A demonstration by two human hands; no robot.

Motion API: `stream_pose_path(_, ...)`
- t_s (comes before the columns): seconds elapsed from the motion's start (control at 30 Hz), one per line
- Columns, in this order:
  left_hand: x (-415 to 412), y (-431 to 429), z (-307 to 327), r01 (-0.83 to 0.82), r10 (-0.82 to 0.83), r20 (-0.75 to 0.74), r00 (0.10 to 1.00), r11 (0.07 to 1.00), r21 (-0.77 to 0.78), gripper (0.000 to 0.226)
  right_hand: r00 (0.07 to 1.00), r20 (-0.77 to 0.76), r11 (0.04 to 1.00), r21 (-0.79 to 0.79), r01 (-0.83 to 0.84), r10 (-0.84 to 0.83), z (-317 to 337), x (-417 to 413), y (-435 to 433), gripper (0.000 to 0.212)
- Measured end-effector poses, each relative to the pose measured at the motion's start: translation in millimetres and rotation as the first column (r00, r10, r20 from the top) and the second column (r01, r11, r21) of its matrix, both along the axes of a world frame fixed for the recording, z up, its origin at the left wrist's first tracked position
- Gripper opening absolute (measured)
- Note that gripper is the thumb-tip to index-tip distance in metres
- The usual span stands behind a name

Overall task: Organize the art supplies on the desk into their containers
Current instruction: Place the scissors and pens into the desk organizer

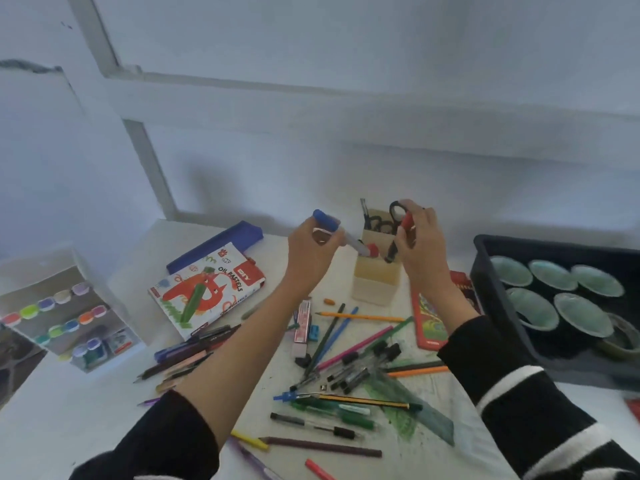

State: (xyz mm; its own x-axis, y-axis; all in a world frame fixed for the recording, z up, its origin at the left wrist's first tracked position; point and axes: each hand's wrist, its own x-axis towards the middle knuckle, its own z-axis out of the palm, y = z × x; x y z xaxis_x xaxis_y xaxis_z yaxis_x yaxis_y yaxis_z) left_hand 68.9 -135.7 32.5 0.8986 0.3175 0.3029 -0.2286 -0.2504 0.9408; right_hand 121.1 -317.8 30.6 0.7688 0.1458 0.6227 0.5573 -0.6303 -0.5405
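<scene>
The oil pastel box (207, 289) carries the black words "OIL PASTELS" on its white lid. Just beside them is a red tag with "DIY" in white letters. Print on the red booklet (429, 320) is too blurred to read.

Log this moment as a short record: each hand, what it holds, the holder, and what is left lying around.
left hand: grips a blue-capped marker, tip angled toward the holder
right hand: grips red-and-black scissors, blades pointing down at the holder
holder: upright beige box, black scissors inside
loose items: pens and pencils scattered in front; oil pastels box lying flat
right side: dark tray holding bowls
</scene>
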Motion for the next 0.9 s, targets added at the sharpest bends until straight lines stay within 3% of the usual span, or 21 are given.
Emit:
stream_pose_path(0.17,40.9,-35.6,5.8,0.033,-0.032,0.047,0.998,0.999,-0.013,0.008,1.0,0.001,0.998,-0.061,0.014,-0.014,-4.9,15.9,-15.9,0.036)
stream_pose_path(0.37,68.9,-50.5,-17.5,0.098,-0.071,-0.117,0.991,0.964,0.249,0.008,0.994,-0.112,0.995,-0.096,-0.015,0.005,-18.1,24.9,-16.5,0.042)
stream_pose_path(0.53,68.2,-45.6,-18.0,0.081,-0.05,-0.09,0.995,0.919,0.385,0.027,0.985,-0.167,0.992,-0.113,-0.059,0.04,-29.2,25.3,-14.7,0.041)
stream_pose_path(0.9,6.8,5.8,-40.2,0.107,-0.071,-0.105,0.992,0.915,0.388,0.022,0.981,-0.193,0.997,-0.07,-0.027,0.013,-55.4,-31.2,-25.5,0.041)
